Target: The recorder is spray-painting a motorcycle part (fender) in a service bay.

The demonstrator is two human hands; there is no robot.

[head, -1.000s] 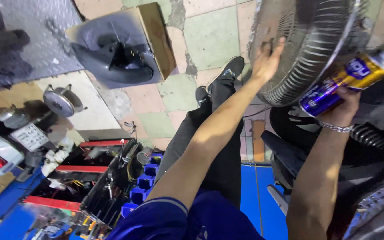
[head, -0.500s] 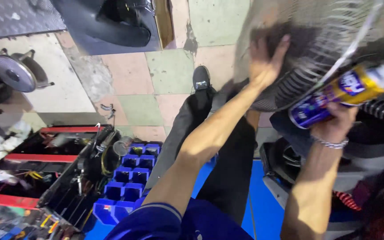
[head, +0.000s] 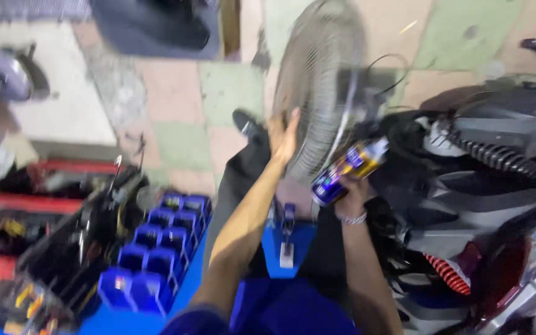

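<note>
My left hand (head: 284,138) lies flat against the wire grille of a grey fan cage (head: 319,87), which stands tilted on edge over my legs. My right hand (head: 347,193) grips a blue and yellow spray can (head: 350,169) with a white cap, held just right of the cage and pointing up toward it. A bracelet circles my right wrist. The picture is blurred by motion.
A motorbike (head: 491,174) with exposed black parts and a red spring fills the right side. At left stands a blue parts bin tray (head: 162,242) and a red and black tool box (head: 51,217). A black fan housing (head: 156,25) and a round metal motor (head: 1,71) lie on the tiled floor.
The view has swung right and down. The fan cage now sits nearer the middle, and my two hands have come closer together, with the can lower and nearer the cage.
</note>
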